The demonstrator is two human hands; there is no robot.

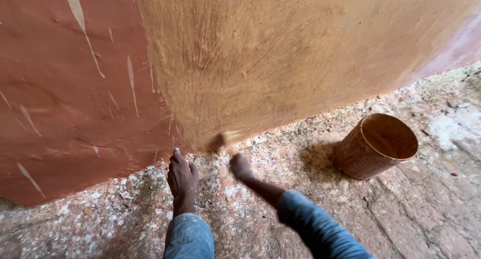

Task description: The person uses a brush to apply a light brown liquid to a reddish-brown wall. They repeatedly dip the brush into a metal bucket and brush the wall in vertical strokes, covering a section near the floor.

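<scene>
Nearest the camera, a bare foot (182, 179) in rolled jeans stands on the speckled floor (280, 224), toes just short of the wall (280, 53). Just right of the foot, the right hand (241, 166) reaches out from a blue sleeve (315, 226), fingers clamped round the handle of a brush (224, 139); the left hand is out of view. The brush is blurred, touching the base of the wall. Its long axis appears to run roughly along the wall's foot, bristles pointing left, though the blur makes this uncertain. The step in hand looks like coating the lowest strip of wall in wet ochre; to the left the wall is dry red-brown. The next stroke would call for keeping the bristles off the floor. Farther right, well apart from the wall's wet patch, stands a paint-smeared bucket (377, 144).
</scene>
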